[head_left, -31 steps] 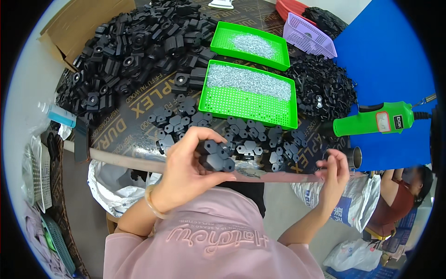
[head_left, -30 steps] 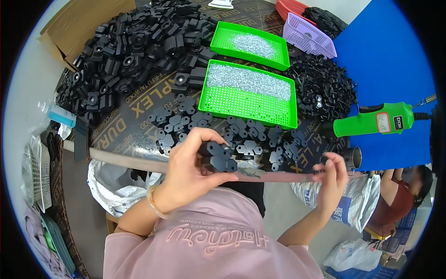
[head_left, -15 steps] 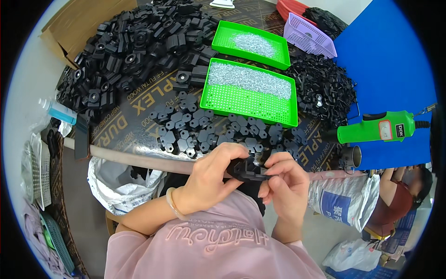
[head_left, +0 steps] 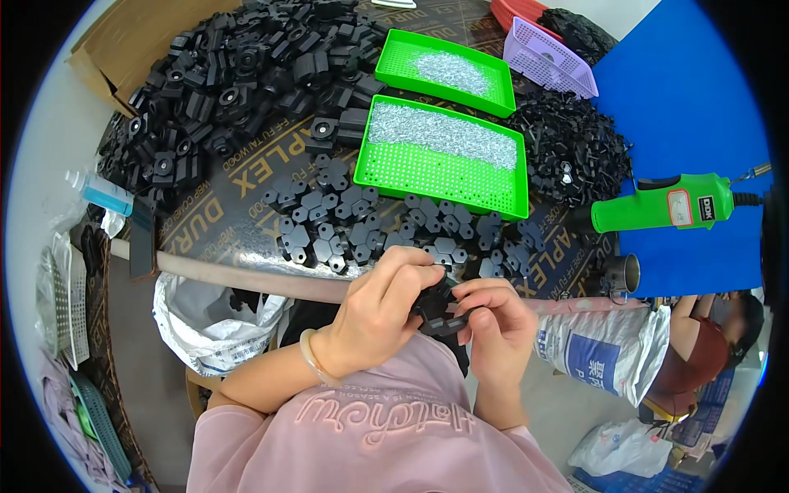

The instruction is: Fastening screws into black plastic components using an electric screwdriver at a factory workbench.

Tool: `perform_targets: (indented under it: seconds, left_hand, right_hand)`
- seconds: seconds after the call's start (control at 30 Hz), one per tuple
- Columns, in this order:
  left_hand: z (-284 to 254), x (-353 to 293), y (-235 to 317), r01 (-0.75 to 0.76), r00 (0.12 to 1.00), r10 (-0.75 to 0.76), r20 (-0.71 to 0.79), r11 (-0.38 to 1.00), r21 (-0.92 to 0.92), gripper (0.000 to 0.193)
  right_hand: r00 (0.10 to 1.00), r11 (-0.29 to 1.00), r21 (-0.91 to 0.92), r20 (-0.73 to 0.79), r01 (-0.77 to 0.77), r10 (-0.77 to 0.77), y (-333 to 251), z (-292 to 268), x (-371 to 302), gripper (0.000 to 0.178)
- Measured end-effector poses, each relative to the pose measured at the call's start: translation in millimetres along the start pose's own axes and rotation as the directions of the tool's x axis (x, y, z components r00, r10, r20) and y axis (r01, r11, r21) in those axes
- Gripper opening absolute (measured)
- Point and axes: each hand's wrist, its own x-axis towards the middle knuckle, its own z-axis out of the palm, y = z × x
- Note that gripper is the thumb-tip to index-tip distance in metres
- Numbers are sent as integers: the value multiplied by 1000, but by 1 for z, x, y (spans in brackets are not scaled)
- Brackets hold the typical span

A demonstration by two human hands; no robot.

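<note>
Just off the table's near edge, a black plastic part (head_left: 444,317) is held between both hands. My left hand (head_left: 380,302) grips its left side with thumb and bent fingers, and a pale bangle circles that wrist. Thumb and fingers of my right hand (head_left: 497,322) pinch the right end of the part, where a thin dark piece sticks out. The fingers hide much of its shape. Just beyond the hands lie several flat black hexagonal pieces (head_left: 355,200) with small holed tabs, spread in a loose cluster on the dark printed table (head_left: 222,193).
Two green perforated trays (head_left: 444,185) hold small silvery fasteners. Black blocky parts (head_left: 238,82) heap at the far left, small black parts (head_left: 571,148) at the right. A green electric screwdriver (head_left: 666,205) hangs right, near a metal cup (head_left: 626,275). White sacks (head_left: 205,329) flank me; a co-worker (head_left: 699,353) sits right.
Both hands have tilted the black part and drawn slightly closer together. The right hand has shifted a little to the left. The view has shifted slightly.
</note>
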Motion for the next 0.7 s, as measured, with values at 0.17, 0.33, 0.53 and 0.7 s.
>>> perform_targets:
  seconds: [0.17, 0.33, 0.53, 0.7]
  left_hand:
    - [-2, 0, 3, -40, 999, 42, -12, 996, 85, 60]
    - [-2, -1, 4, -34, 999, 36, -20, 996, 81, 59]
    - [-3, -2, 6, -34, 999, 34, -15, 998, 46, 59]
    - [-4, -1, 8, -54, 997, 57, -49, 997, 59, 60]
  right_hand:
    - [989, 983, -121, -32, 138, -143, 4, 6, 0, 13]
    - [982, 961, -213, -31, 176, -186, 6, 2, 1, 13]
    - [1000, 1000, -17, 23, 4, -4, 10, -7, 0, 16]
    - [1000, 996, 79, 4, -29, 29, 12, -3, 0, 21]
